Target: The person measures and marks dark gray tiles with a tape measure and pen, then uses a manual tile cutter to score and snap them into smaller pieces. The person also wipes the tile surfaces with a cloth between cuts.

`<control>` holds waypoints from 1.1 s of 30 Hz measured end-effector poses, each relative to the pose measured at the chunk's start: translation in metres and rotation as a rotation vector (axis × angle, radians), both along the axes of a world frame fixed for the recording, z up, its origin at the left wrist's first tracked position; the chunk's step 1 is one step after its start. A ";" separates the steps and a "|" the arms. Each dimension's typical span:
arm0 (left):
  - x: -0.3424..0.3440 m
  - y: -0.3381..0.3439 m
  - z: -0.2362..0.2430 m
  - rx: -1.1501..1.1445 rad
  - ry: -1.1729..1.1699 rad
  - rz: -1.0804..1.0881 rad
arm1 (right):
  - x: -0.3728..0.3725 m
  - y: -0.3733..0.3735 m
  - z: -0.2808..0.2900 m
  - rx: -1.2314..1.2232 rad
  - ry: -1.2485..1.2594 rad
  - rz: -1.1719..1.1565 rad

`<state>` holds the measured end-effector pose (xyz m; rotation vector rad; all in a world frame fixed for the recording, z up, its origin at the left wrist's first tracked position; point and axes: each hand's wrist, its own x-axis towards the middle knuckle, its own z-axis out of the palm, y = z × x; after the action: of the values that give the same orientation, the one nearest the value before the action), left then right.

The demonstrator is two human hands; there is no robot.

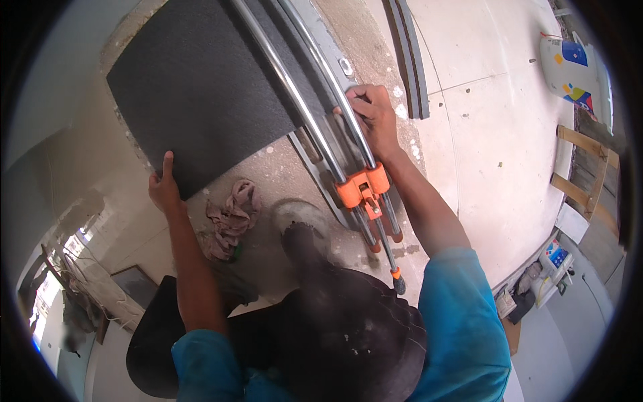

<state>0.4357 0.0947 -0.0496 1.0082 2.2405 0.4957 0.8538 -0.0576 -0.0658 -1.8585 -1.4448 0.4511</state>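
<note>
A large dark grey tile [201, 80] lies on a tile cutter, under its two chrome rails [288, 77]. My left hand [165, 189] grips the tile's near left corner, with one finger extended along its edge. Beside the right rail, my right hand [376, 120] has its fingers bent around the tile's near right corner; the rail partly hides the fingertips. The cutter's orange carriage [362, 187] sits at the near end of the rails, and its handle [398, 281] points toward me.
A crumpled pinkish cloth [234, 218] lies on the floor near my left forearm. Narrow dark tile strips [406, 57] rest beyond the cutter on the right. Farther right are a white bag [569, 74], a wooden frame [589, 174] and a white container [556, 258].
</note>
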 end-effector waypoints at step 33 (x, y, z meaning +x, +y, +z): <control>0.005 0.000 0.003 0.003 0.017 -0.094 | -0.005 0.006 0.020 -0.054 0.073 0.002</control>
<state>0.4403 0.0943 -0.0469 1.1178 2.1958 0.4514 0.8489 -0.0518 -0.0459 -1.8640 -1.3989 0.5583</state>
